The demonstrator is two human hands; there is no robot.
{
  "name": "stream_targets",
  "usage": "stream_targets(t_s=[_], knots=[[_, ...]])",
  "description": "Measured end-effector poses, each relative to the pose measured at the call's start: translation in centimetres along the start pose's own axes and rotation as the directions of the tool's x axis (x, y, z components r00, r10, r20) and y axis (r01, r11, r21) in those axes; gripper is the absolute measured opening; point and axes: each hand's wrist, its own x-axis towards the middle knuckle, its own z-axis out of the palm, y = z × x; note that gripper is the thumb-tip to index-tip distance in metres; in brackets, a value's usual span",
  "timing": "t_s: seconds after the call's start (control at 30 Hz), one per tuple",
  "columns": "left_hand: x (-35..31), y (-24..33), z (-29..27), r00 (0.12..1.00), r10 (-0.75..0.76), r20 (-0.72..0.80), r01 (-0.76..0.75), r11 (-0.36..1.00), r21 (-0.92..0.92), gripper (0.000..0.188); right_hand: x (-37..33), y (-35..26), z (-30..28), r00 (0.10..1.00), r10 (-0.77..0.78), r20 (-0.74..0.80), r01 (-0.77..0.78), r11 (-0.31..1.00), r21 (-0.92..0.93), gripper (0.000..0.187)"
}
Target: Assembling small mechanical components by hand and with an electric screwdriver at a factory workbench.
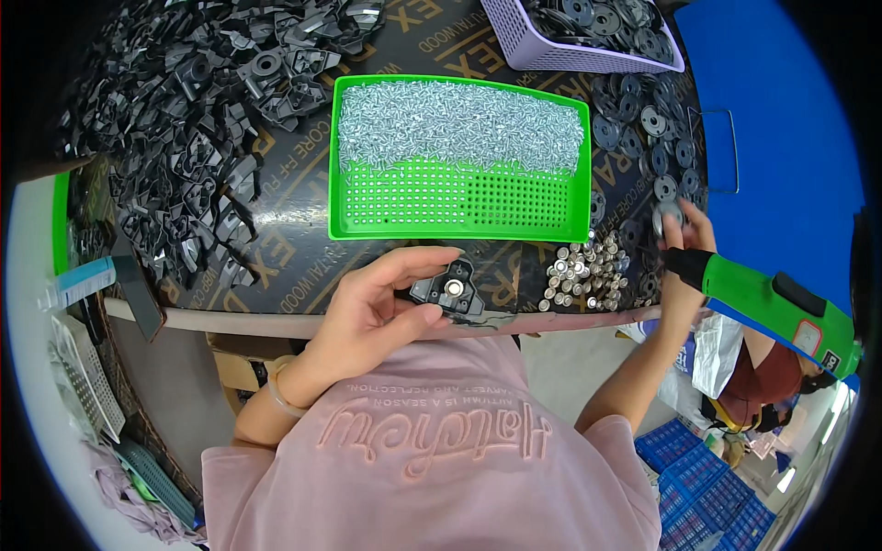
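Near the table's front edge, my left hand [372,308] grips a black plastic bracket [467,301] between thumb and fingers. A round metal bushing [454,288] sits in the bracket's middle. Farther right, my right hand [691,231] has its fingers closed on a grey disc [667,218], beside many loose grey discs [654,121]. A green electric screwdriver [781,308] with a black nose crosses in front of my right wrist and hides part of that hand. Small metal bushings [588,274] lie in a loose heap between my hands.
A green basket [459,234] of silver screws stands in the middle. Black plastic parts [193,174] are piled at the left. A lilac basket [588,57] of discs stands far right. Below right, a person [767,381] is near blue crates [703,482].
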Motion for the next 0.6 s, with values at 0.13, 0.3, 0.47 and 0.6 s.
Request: stream_targets(t_s=[0.13,0.3,0.47,0.6], knots=[[0.1,-0.3,-0.1,1.000,-0.023,0.016,0.024,0.999,-0.041,0.055,-4.0,-1.1,-3.4,0.943,0.189,0.274,-0.181,0.982,-0.055,0.022],[0.6,-1.0,0.0,0.998,0.038,0.056,-0.042,0.997,0.060,0.062,-8.7,-6.0,0.1,0.794,0.142,0.590,-0.338,0.911,0.235,0.019],[0.7,-0.2,0.5,0.997,-0.012,0.077,0.002,0.991,0.136,0.059,-10.1,-9.4,5.5,0.806,-0.040,0.591,-0.276,0.857,0.434,0.014],[0.4,0.2,0.7,0.999,-0.003,0.049,-0.006,0.982,0.187,0.055,-9.9,-9.9,7.3,0.771,-0.083,0.632,-0.233,0.886,0.401,0.012]])
